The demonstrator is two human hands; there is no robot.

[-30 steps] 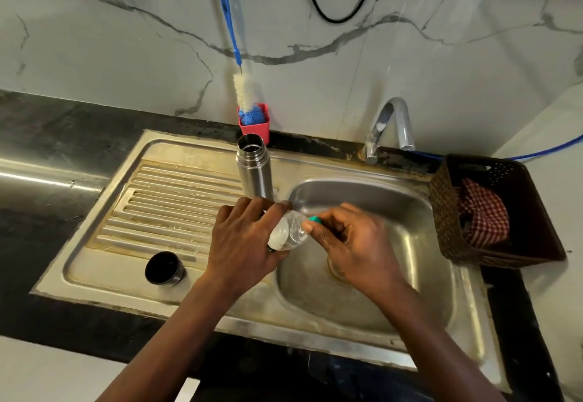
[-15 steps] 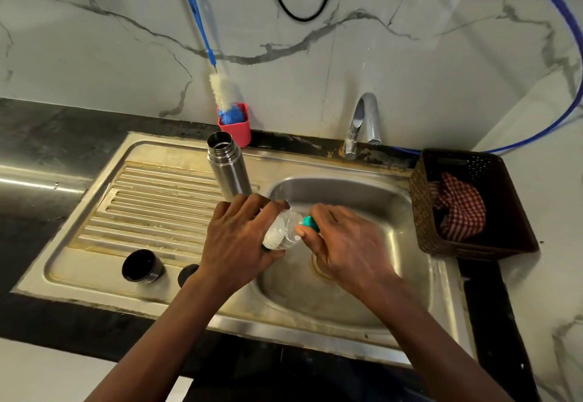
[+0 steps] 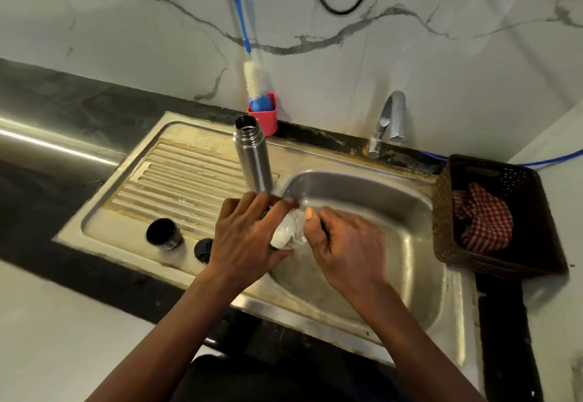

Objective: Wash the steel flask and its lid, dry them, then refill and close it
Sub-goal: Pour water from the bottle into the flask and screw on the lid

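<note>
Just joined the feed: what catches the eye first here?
Both hands meet over the sink basin's left edge: the left hand grips a small clear bottle, the right hand grips its other end. Behind them the steel flask stands open on the drainboard, a black lid cup left of the hands.

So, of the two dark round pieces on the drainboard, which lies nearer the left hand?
The smaller all-black cap, right beside the left hand that grips the clear bottle; the larger steel-rimmed cup lid sits farther left.

No text, label, brand or number can be read on anything here.
</note>
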